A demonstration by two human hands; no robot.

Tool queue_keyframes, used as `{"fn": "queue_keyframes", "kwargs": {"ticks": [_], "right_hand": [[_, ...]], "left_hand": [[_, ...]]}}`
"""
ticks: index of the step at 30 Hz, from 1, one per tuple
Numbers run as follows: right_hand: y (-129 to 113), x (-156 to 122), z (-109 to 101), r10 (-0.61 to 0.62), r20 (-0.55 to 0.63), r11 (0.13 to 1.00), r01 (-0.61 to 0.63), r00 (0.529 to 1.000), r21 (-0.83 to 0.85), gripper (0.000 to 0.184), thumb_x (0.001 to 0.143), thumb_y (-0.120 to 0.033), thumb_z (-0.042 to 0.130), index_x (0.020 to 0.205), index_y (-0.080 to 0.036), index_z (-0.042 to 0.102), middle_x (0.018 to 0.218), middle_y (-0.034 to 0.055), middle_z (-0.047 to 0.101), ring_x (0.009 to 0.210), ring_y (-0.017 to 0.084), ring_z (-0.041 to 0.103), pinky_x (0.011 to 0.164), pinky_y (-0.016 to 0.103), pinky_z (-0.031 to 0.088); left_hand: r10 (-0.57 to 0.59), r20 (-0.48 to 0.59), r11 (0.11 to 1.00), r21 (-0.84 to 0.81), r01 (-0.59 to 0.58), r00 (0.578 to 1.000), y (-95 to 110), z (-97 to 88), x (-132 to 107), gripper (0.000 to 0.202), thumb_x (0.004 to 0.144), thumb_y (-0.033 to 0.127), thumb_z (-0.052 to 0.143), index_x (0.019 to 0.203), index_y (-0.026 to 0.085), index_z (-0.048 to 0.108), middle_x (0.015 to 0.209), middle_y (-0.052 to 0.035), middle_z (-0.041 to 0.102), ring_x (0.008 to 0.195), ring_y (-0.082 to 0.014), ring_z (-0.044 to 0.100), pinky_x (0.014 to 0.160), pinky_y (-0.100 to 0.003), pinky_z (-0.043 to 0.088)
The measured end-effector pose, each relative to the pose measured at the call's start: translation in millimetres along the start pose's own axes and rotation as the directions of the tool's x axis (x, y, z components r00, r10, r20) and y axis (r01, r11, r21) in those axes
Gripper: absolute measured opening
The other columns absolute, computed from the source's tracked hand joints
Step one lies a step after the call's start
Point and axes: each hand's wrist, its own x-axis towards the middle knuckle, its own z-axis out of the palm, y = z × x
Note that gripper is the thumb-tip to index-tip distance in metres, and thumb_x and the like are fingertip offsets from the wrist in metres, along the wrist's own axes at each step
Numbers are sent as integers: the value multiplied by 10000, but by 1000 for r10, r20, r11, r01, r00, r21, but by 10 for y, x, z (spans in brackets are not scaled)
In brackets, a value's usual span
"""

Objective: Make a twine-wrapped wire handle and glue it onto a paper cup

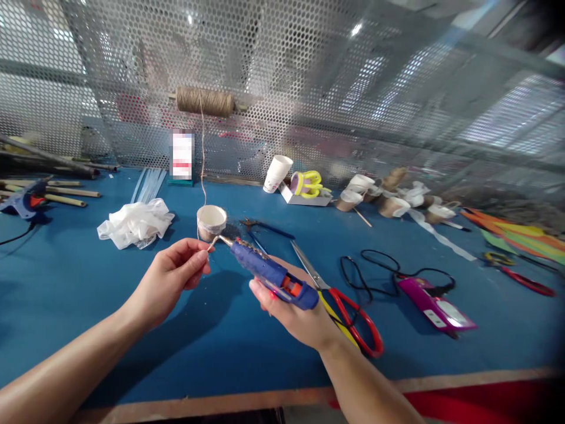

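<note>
The left hand [176, 272] has its grip pinched shut, with the thumb and first finger tight on the end of a thin brown string [202, 176]. The right hand [293, 315] has its grip curled all the way round the handle of a blue plastic glue gun [271, 274] with an orange trigger. The gun is held up above the counter and tilted. Its metal tip points at the pinched end of the string, just beside the left fingers. I cannot tell if the tip touches the string.

Just behind the tip, a small white paper cup [212, 221] sits on the blue counter [88, 306]. The string goes up past the cup to a fat roll of brown string [205, 101]. The roll hangs on a shiny metal wall full of little holes [309, 70].

Under the right hand lie big scissors with red and yellow handles [353, 321]. Near them on the right is a purple box with a black cord [435, 307]. Left of the cup is a crumpled clear plastic bag [136, 224]. Far to the left, a second blue glue gun [24, 202] lies beside some bamboo sticks [57, 192]. At the back stand a tall white paper cup [278, 172] and a row of cups wrapped in string [391, 205].
</note>
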Motion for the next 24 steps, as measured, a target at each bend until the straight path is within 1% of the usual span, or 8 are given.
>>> {"fn": "queue_keyframes", "kwargs": {"ticks": [7,14,17,21,24], "right_hand": [[-6,-2,7,-28,0,999,28,1000,-24,77,791,-237,537,743,-179,522,549,-38,467,480,88,451,479,227,394],[7,-2,9,-35,-10,999,35,999,-35,83,773,-226,552,718,-183,509,562,-37,471,481,86,447,484,227,399],[-14,-3,10,-17,-10,999,16,1000,-41,77,784,-233,542,738,-179,513,541,-43,462,466,85,441,471,225,394],[-60,-10,14,32,-14,999,-33,999,-41,111,792,-237,537,706,-177,500,516,-47,453,451,83,440,456,220,388],[-83,-14,15,55,-7,998,-56,998,-42,106,795,-242,533,718,-173,510,511,-45,454,447,86,445,451,221,388]], "left_hand": [[-2,-1,1000,-15,2,1000,6,3,1,195,718,316,637,807,152,580,575,37,537,438,-26,364,423,-163,240],[1,3,1000,-13,-1,1000,6,10,14,198,722,321,636,809,153,580,579,37,537,439,-26,361,424,-165,235],[-1,6,1000,-8,1,1000,3,0,7,191,725,322,633,807,158,581,581,38,540,442,-25,364,425,-162,236],[-4,4,1000,-4,4,1000,9,-4,-3,198,722,328,635,809,158,583,579,37,537,446,-28,363,424,-160,237],[-6,-5,1000,0,6,1000,18,3,-5,212,711,332,644,809,153,585,581,32,536,448,-33,368,425,-164,243]]}}
